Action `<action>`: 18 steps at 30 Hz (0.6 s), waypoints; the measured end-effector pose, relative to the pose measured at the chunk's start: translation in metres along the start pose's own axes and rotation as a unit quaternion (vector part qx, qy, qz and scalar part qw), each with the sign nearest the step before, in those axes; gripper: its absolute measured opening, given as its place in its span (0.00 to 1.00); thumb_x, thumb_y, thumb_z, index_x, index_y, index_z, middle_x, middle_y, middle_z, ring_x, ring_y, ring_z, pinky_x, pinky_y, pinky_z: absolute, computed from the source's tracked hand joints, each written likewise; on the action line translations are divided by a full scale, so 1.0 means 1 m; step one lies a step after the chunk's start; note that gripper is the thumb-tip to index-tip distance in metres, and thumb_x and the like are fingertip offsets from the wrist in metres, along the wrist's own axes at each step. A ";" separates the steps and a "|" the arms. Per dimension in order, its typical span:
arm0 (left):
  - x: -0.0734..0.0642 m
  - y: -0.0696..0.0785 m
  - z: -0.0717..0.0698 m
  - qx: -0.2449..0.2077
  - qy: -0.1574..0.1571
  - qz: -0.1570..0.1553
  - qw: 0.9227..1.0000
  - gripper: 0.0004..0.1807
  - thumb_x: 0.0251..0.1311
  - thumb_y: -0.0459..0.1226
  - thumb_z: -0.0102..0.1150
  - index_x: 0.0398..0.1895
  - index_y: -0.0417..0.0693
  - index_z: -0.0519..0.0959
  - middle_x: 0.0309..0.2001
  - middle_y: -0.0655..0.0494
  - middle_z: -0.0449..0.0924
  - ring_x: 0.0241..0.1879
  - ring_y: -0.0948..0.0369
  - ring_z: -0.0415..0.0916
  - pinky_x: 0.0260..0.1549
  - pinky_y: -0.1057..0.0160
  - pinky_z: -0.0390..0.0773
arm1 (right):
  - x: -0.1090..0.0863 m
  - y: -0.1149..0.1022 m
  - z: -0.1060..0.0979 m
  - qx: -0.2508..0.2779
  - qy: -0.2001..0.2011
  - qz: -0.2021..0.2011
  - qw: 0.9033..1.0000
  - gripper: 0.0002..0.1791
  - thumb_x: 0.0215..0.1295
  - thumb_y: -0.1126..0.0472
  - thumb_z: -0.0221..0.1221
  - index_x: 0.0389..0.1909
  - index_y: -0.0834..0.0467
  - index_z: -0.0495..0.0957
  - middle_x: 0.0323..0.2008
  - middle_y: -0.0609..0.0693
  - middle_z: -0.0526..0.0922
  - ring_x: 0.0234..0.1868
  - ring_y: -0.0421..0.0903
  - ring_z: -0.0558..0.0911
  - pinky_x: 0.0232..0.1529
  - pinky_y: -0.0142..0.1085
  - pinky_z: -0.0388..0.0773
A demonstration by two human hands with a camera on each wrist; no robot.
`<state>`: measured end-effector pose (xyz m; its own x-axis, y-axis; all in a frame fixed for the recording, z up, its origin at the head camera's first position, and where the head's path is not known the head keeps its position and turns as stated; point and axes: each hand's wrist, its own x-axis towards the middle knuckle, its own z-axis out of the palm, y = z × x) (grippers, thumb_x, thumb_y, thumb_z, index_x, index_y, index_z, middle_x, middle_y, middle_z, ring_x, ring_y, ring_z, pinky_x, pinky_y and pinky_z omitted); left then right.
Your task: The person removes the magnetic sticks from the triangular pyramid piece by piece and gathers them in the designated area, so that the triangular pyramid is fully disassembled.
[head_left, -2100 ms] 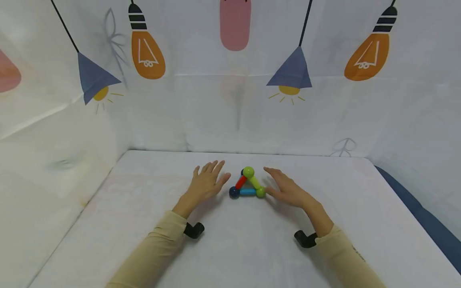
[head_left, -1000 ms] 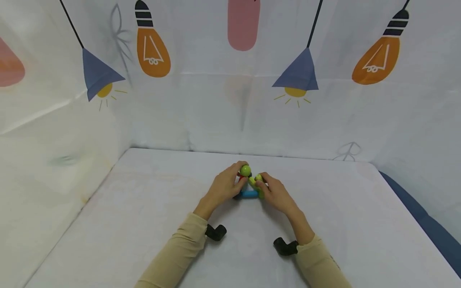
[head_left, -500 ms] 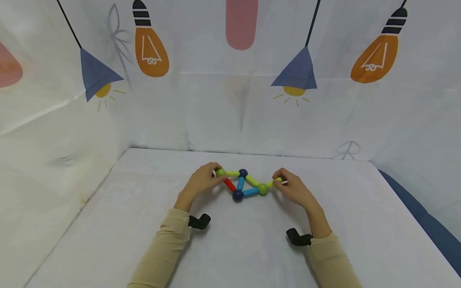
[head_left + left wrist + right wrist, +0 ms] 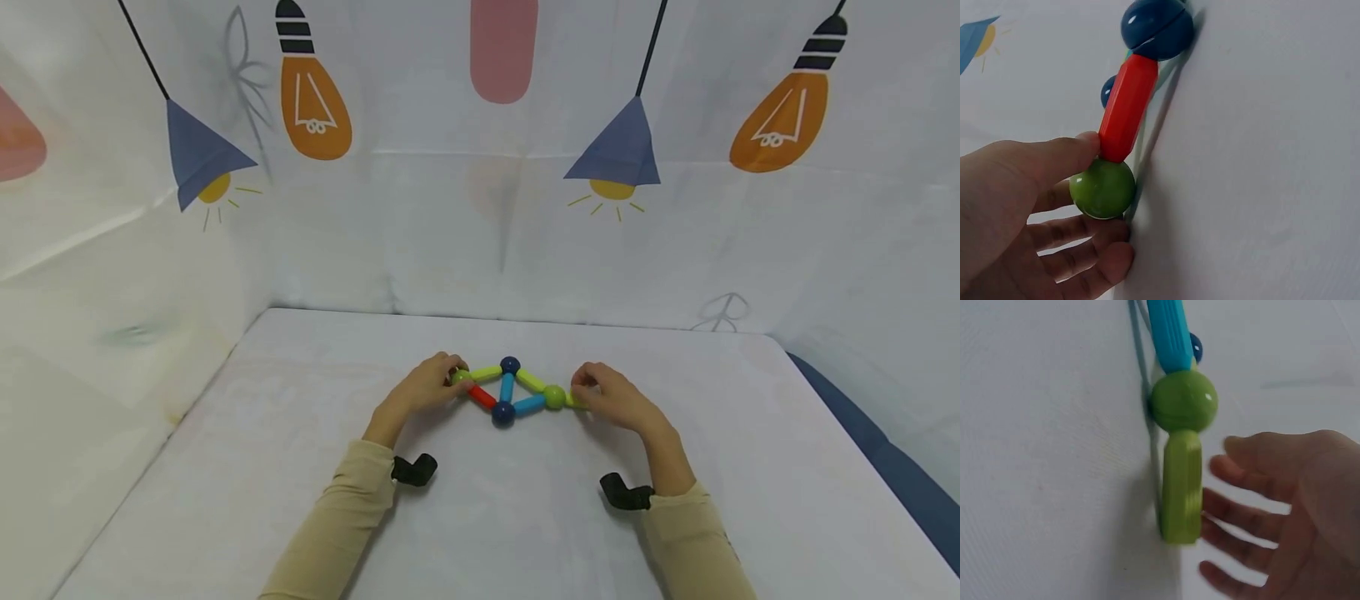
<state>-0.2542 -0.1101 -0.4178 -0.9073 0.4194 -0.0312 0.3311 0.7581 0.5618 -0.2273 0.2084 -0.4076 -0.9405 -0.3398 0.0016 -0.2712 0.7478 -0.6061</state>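
Observation:
A flat frame of magnetic balls and rods lies on the white table. At its left end my left hand holds a green ball, the thumb reaching onto the red rod. That rod runs to the front navy ball; another navy ball sits behind, joined by a blue rod. My right hand is beside the lime rod that sticks out from the right green ball. Its thumb is apart from that rod, and its fingertips are right at the rod's side.
The white table stretches out in front of the frame. Behind it hangs a white sheet printed with lamps and bulbs. A dark blue surface shows past the right table edge. Black wrist mounts sit on both arms.
The compact standing triangle has been spread out flat into joined triangles with a rod sticking out. My left hand has taken hold of a green ball; my right hand has let go of the lime rod.

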 end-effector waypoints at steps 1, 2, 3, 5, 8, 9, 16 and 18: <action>0.000 0.002 0.002 0.004 0.001 0.005 1.000 0.18 0.63 0.46 0.56 0.51 0.46 0.77 0.39 0.52 0.74 0.35 0.61 0.69 0.37 0.63 0.72 | 0.001 -0.001 0.001 -0.004 0.013 -0.009 1.000 0.10 0.68 0.60 0.53 0.44 0.61 0.74 0.46 0.57 0.77 0.50 0.54 0.76 0.50 0.48 0.74; 0.001 0.005 0.005 0.010 0.000 0.012 1.000 0.18 0.64 0.46 0.56 0.51 0.46 0.77 0.39 0.53 0.73 0.35 0.61 0.69 0.37 0.64 0.71 | 0.002 -0.003 0.003 -0.007 0.026 -0.019 0.999 0.11 0.68 0.60 0.53 0.47 0.61 0.74 0.47 0.57 0.77 0.53 0.55 0.75 0.53 0.50 0.72; 0.001 0.007 0.007 0.013 -0.003 0.020 1.000 0.18 0.63 0.46 0.56 0.52 0.45 0.77 0.39 0.53 0.73 0.35 0.61 0.68 0.36 0.64 0.71 | 0.004 -0.005 0.005 -0.011 0.038 -0.027 0.999 0.12 0.68 0.60 0.53 0.49 0.61 0.73 0.50 0.57 0.76 0.56 0.55 0.73 0.57 0.52 0.70; 0.001 0.013 0.011 0.010 -0.013 0.041 0.999 0.19 0.63 0.45 0.57 0.52 0.45 0.77 0.39 0.53 0.73 0.34 0.61 0.68 0.35 0.65 0.71 | 0.007 -0.010 0.010 -0.010 0.052 -0.043 0.998 0.15 0.68 0.59 0.53 0.53 0.60 0.72 0.53 0.56 0.74 0.59 0.55 0.71 0.60 0.53 0.68; 0.001 0.020 0.016 0.005 -0.027 0.080 0.996 0.19 0.61 0.43 0.60 0.52 0.43 0.77 0.40 0.52 0.75 0.34 0.62 0.69 0.34 0.66 0.71 | 0.011 -0.020 0.018 -0.014 0.047 -0.077 0.996 0.18 0.67 0.60 0.54 0.57 0.57 0.71 0.57 0.54 0.73 0.61 0.55 0.70 0.61 0.55 0.66; 0.001 0.022 0.017 -0.002 -0.030 0.089 0.996 0.20 0.60 0.42 0.61 0.52 0.43 0.76 0.40 0.52 0.76 0.34 0.62 0.70 0.34 0.66 0.72 | 0.013 -0.023 0.022 -0.019 0.040 -0.092 0.995 0.18 0.67 0.61 0.54 0.57 0.56 0.72 0.57 0.54 0.73 0.61 0.55 0.70 0.61 0.56 0.66; 0.001 0.031 0.025 -0.053 -0.030 0.099 0.993 0.20 0.54 0.44 0.67 0.46 0.47 0.74 0.40 0.55 0.79 0.32 0.66 0.74 0.33 0.68 0.75 | 0.020 -0.038 0.040 -0.083 0.021 -0.159 0.983 0.18 0.63 0.65 0.58 0.55 0.55 0.76 0.58 0.55 0.73 0.61 0.58 0.68 0.56 0.61 0.66; 0.001 0.032 0.027 -0.062 -0.030 0.102 0.992 0.19 0.53 0.44 0.67 0.44 0.47 0.74 0.39 0.56 0.79 0.31 0.66 0.74 0.33 0.69 0.74 | 0.021 -0.041 0.043 -0.094 0.018 -0.160 0.982 0.16 0.63 0.64 0.59 0.53 0.54 0.78 0.57 0.54 0.75 0.62 0.58 0.67 0.55 0.62 0.66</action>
<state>-0.2372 -0.0718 -0.4219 -0.8067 0.5892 0.0458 0.4675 0.5888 0.6594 -0.2273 0.1464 -0.4167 -0.8070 -0.5564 0.1981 -0.5836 0.6997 -0.4121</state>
